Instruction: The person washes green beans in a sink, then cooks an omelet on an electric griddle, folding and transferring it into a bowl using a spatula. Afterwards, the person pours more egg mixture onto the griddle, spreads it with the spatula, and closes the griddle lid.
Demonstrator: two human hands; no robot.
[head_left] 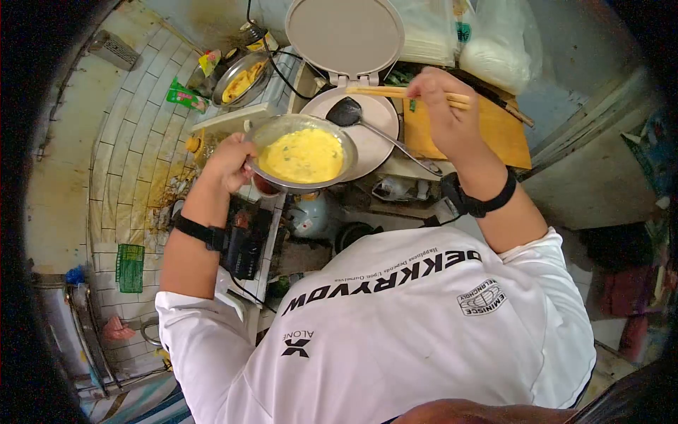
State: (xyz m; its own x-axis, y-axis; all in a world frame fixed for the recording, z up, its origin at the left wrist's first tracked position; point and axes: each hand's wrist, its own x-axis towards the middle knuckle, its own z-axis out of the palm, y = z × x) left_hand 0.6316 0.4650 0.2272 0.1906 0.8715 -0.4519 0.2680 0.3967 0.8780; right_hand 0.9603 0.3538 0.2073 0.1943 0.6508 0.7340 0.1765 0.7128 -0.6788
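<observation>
My left hand (232,164) grips the rim of a metal bowl (351,157) at its left side. Yellow beaten egg (302,155) with green bits fills much of the bowl, which is held up in the air. In my right hand (445,109) is a pair of chopsticks (385,91), pointing left, raised above and to the right of the bowl. Behind the bowl lies a black-headed spatula (346,112) with a metal handle, resting across the round plate of an electric griddle (381,116). The griddle's lid (345,35) stands raised.
At the back left, another metal bowl (240,78) holds yellow cooked food. A wooden board (487,131) lies right of the griddle, with plastic bags (501,56) behind it. A black cord (286,74) runs beside the griddle. A green packet (186,96) is on the left.
</observation>
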